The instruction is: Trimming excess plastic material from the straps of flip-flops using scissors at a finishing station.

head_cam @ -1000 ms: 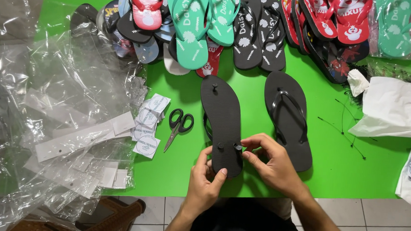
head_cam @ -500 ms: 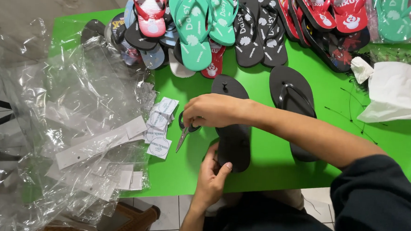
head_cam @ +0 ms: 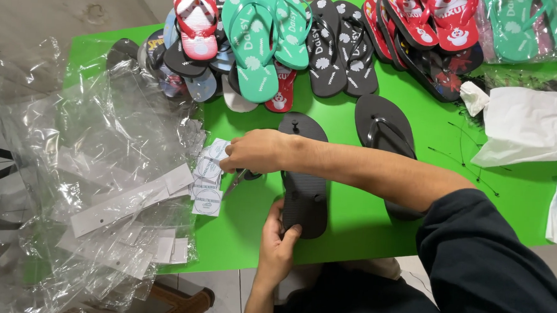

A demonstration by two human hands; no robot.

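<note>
A black flip-flop [head_cam: 303, 188] lies sole-up on the green table [head_cam: 364, 224], toe pointing away from me. My left hand [head_cam: 279, 240] grips its heel end at the table's near edge. My right hand [head_cam: 253, 150] reaches across to the left of it and closes over the handles of a pair of scissors [head_cam: 234, 183], whose blades stick out below the fingers. The matching black flip-flop [head_cam: 385, 125] lies strap-up to the right, partly behind my forearm.
A small stack of printed paper labels [head_cam: 206, 175] sits just left of the scissors. Clear plastic bags with white card strips [head_cam: 99, 185] cover the left side. Several coloured flip-flops [head_cam: 265, 48] line the far edge. White paper [head_cam: 534, 125] and thin black ties [head_cam: 463, 153] lie right.
My right hand left the flip-flop's heel, crossed to the left and closed on the scissors. My left hand kept its hold on the heel.
</note>
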